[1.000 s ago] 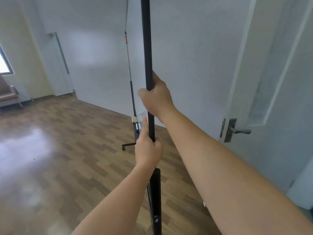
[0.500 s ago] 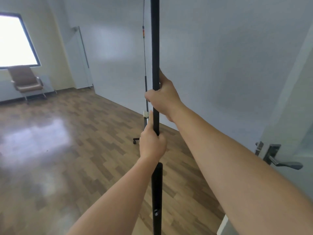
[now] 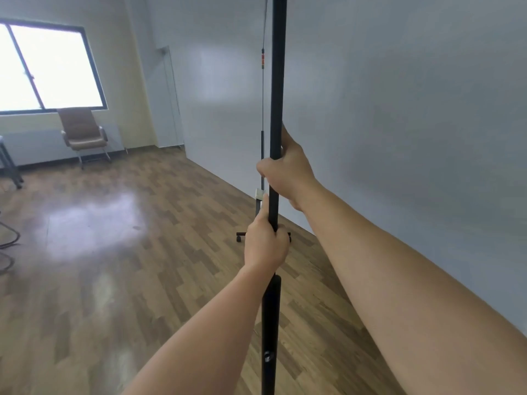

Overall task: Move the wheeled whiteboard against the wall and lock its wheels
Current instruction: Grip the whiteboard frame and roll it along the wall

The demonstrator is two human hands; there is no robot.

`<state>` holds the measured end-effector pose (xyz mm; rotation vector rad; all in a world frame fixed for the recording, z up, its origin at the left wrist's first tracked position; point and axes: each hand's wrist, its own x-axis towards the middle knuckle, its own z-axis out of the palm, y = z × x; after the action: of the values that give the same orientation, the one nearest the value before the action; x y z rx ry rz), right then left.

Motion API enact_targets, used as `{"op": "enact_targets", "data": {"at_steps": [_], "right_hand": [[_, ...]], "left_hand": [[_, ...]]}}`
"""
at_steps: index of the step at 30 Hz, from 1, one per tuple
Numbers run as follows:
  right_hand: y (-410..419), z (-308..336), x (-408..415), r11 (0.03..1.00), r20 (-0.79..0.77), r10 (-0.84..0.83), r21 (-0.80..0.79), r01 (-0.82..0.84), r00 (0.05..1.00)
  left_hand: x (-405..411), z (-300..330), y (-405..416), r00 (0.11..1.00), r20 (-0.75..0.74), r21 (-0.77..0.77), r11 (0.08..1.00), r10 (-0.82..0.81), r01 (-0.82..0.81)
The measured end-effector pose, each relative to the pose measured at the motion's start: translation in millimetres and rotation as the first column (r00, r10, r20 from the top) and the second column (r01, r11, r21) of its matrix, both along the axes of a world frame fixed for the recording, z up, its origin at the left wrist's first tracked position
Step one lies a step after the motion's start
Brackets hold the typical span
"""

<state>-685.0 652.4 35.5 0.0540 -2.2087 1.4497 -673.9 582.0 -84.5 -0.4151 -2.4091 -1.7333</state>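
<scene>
I see the wheeled whiteboard edge-on, so only its black frame shows. Its near upright post [image 3: 278,81] runs top to bottom through the middle of the view. My right hand [image 3: 288,169] is shut on this post, and my left hand [image 3: 265,245] grips it just below. The far upright [image 3: 262,109] stands thin behind it, with a black foot bar and castor [image 3: 239,238] on the floor. The board runs parallel to the grey wall [image 3: 399,124] on the right, close beside it. The near wheels are out of view.
Wood-pattern floor [image 3: 114,266] stretches open to the left. A brown chair [image 3: 82,135] stands under a bright window [image 3: 48,67] on the far wall. Dark chair or table legs [image 3: 10,166] show at the left edge.
The view has swung left: the door and handle on the right have left the frame, and the window and chair have come in. Both hands keep the same grip on the post.
</scene>
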Motion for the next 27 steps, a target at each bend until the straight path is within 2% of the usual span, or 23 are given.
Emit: {"op": "enact_targets", "data": {"at_steps": [22, 27], "right_hand": [[165, 2, -281, 1.000, -0.034, 0.005, 0.009, -0.005, 0.999], [202, -1, -359, 0.998, -0.052, 0.048, 0.037, -0.046, 0.998]], "left_hand": [[-287, 1, 165, 0.999, -0.027, -0.071, 0.997, 0.025, -0.026], [-359, -1, 203, 0.996, -0.025, -0.083, 0.992, 0.089, -0.091]]}}
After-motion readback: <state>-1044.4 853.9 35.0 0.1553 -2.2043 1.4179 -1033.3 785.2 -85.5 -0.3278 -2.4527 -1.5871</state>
